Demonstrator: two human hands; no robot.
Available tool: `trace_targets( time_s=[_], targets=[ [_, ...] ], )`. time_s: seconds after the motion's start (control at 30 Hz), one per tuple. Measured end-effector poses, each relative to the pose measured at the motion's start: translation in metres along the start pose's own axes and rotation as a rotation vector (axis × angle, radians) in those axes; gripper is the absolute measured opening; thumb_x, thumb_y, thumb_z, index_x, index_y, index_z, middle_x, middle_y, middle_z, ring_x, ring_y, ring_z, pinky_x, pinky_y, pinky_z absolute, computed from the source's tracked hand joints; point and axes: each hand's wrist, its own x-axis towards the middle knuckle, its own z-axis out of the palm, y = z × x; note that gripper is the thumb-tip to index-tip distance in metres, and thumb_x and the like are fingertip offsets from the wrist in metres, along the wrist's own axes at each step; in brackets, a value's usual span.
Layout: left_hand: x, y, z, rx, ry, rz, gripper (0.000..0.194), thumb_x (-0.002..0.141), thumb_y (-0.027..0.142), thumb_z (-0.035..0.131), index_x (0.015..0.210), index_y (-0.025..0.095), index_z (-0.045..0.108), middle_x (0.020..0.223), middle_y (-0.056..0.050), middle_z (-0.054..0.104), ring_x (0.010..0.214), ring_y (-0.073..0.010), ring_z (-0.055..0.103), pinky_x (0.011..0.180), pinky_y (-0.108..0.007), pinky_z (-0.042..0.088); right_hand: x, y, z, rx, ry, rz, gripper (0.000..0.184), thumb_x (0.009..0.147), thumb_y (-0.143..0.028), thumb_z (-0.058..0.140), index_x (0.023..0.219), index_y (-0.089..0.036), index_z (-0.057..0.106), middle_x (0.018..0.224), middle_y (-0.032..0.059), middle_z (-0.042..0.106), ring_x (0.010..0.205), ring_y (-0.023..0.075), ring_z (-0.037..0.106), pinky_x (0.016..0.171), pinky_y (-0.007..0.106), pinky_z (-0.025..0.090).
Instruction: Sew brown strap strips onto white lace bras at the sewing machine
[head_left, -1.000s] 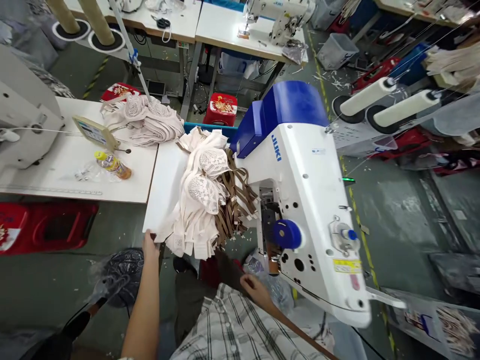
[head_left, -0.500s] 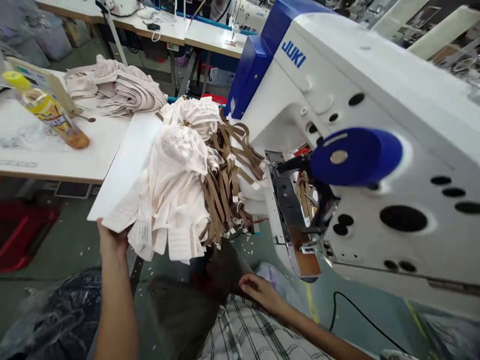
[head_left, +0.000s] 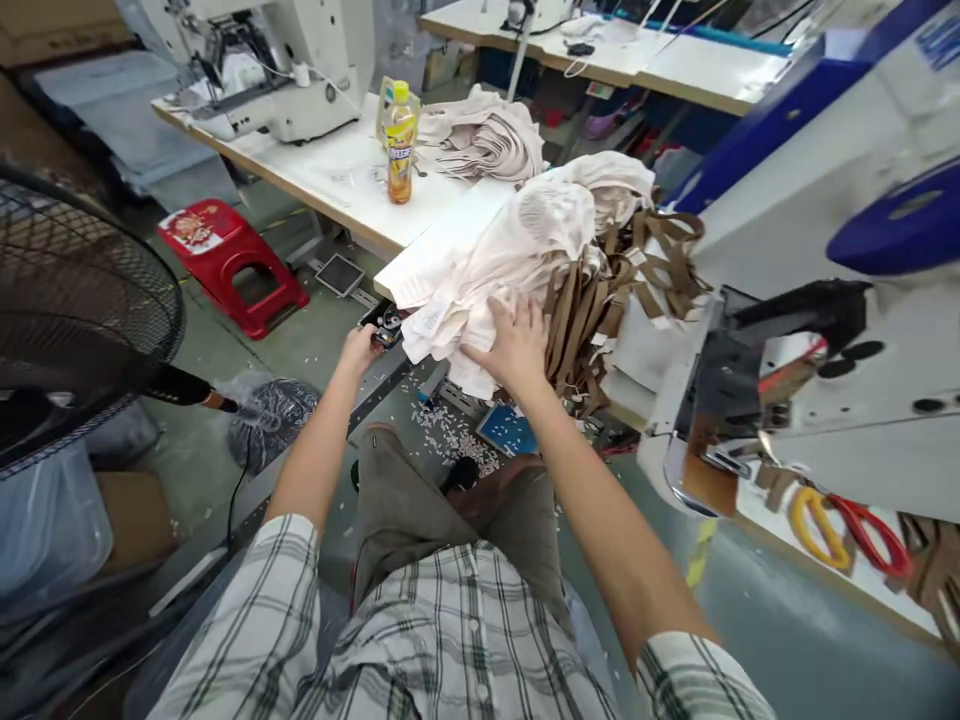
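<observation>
My left hand (head_left: 361, 350) reaches under the front edge of the table, fingers curled at a small black fitting with metal parts (head_left: 388, 326). How firmly it grips is hard to see. My right hand (head_left: 517, 345) lies palm down with fingers spread on a pile of white bras (head_left: 525, 235), whose bands and printed labels hang over the table edge. Brown straps (head_left: 589, 320) hang in a thick bunch just right of that hand. Farther right stands the white and blue sewing machine (head_left: 787, 240).
A drink bottle (head_left: 400, 145) and a folded fabric stack (head_left: 487, 135) stand on the table behind. To the left are a red stool (head_left: 232, 265) and a black fan (head_left: 75, 320). Scissors (head_left: 847, 530) lie at the right. Scraps litter the floor around a blue pedal (head_left: 510, 430).
My view has swung left. My left hand has left the white board's corner for the fitting below the table edge. My right hand has risen from my lap onto the bras.
</observation>
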Motion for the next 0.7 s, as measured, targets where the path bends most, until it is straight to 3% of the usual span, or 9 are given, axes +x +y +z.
trace_targets(
  time_s=[0.17, 0.3, 0.37, 0.53, 0.7],
  targets=[
    [0.007, -0.002, -0.029, 0.228, -0.04, 0.18, 0.036, 0.095, 0.036, 0.063, 0.124, 0.015, 0.06, 0.123, -0.01, 0.063, 0.106, -0.0231, 0.064, 0.09, -0.044, 0.056, 0.025, 0.038, 0.019, -0.006, -0.001, 0.11, 0.076, 0.074, -0.044, 0.073, 0.139, -0.015, 0.048, 0.15, 0.0215, 0.044, 0.145, 0.0391, 0.032, 0.119, 0.056, 0.026],
    [0.013, 0.02, -0.054, 0.556, 0.01, 0.44, 0.03, 0.091, 0.025, 0.06, 0.119, 0.016, 0.065, 0.135, -0.012, 0.057, 0.132, -0.0311, 0.047, 0.11, -0.047, 0.039, 0.025, 0.054, 0.026, 0.025, 0.083, 0.099, 0.077, 0.071, -0.046, 0.073, 0.137, -0.016, 0.049, 0.148, 0.0182, 0.048, 0.143, 0.036, 0.036, 0.119, 0.053, 0.03],
    [0.016, 0.034, -0.057, 0.752, -0.076, 0.535, 0.026, 0.089, 0.021, 0.057, 0.11, 0.019, 0.071, 0.135, -0.011, 0.059, 0.135, -0.0318, 0.044, 0.114, -0.045, 0.034, 0.025, 0.056, 0.031, 0.01, 0.102, 0.096, 0.079, 0.07, -0.047, 0.073, 0.138, -0.015, 0.048, 0.148, 0.0181, 0.049, 0.144, 0.0361, 0.036, 0.12, 0.052, 0.03],
    [0.027, 0.052, -0.034, 1.217, -0.444, 0.57, 0.027, 0.078, 0.015, 0.059, 0.095, 0.023, 0.078, 0.108, -0.01, 0.074, 0.108, -0.0296, 0.063, 0.094, -0.037, 0.046, 0.025, 0.061, 0.037, -0.01, 0.156, 0.063, 0.077, 0.073, -0.047, 0.071, 0.139, -0.016, 0.049, 0.147, 0.0169, 0.051, 0.143, 0.0347, 0.039, 0.12, 0.051, 0.031],
    [0.041, 0.058, -0.008, 1.509, -0.63, 0.522, 0.021, 0.073, 0.017, 0.065, 0.088, 0.019, 0.079, 0.094, -0.013, 0.075, 0.096, -0.03, 0.065, 0.085, -0.036, 0.047, 0.026, 0.064, 0.036, 0.002, 0.19, 0.041, 0.072, 0.073, -0.047, 0.071, 0.136, -0.018, 0.051, 0.146, 0.0149, 0.054, 0.141, 0.0343, 0.043, 0.119, 0.051, 0.034]
  ],
)
